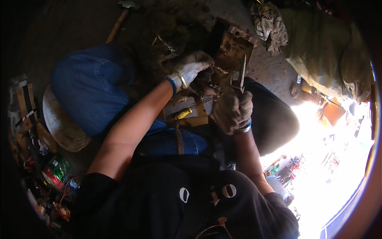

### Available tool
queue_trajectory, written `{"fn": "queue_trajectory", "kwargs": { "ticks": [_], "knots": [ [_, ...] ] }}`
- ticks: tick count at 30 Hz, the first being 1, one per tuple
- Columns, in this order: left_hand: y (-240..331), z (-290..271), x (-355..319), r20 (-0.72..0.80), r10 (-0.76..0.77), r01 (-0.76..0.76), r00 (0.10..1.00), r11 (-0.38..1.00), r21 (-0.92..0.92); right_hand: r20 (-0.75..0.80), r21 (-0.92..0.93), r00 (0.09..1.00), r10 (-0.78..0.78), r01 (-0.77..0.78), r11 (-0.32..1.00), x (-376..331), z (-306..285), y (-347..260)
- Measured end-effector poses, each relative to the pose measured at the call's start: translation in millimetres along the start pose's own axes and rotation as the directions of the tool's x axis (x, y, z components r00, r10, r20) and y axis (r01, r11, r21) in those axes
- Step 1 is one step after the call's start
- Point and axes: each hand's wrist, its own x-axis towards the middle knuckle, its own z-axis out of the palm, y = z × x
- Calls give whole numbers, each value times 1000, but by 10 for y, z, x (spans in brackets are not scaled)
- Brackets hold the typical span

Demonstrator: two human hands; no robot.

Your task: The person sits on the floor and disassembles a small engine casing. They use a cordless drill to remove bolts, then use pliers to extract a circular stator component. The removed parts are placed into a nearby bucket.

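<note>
Listing, far left, a green-and-red tin [55, 171] amid clutter; then a wooden-handled hammer [117, 26], apart from both hands, perhaps laid aside for room. Adding a yellow-handled screwdriver [183, 114], set on the near side of small metal parts [207, 91], probably for easy reach. Next, left hand [193, 65], gloved, bent over beside those parts, possibly for steadying; too dark at the fingertips to tell whether clasped on anything. Beyond, a rust-brown metal housing [235, 48], lying near the left hand. Then right hand [234, 110], gloved, fingers wrapped together around a slim metal tool [244, 69], tip upward and away, presumably for firm control. Closing with a crumpled rag [270, 26], right of the housing.
</note>
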Motion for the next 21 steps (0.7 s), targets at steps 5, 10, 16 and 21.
{"fn": "queue_trajectory", "kwargs": {
  "ticks": [5,10,16,21],
  "knots": [
    [-135,-40,127,154,47,-23,987,988,-153,478,456,878,-28,-221,862,131,-6,-79],
    [-47,-52,75,252,164,-147,954,986,-85,479,531,870,-117,-181,828,118,-53,-75],
    [-114,-79,33,153,72,-85,986,993,80,424,579,901,-90,-194,792,54,-44,-60],
    [-138,-79,-51,133,4,-52,991,933,357,360,620,932,-49,-200,759,58,-44,-26]
  ]
}}
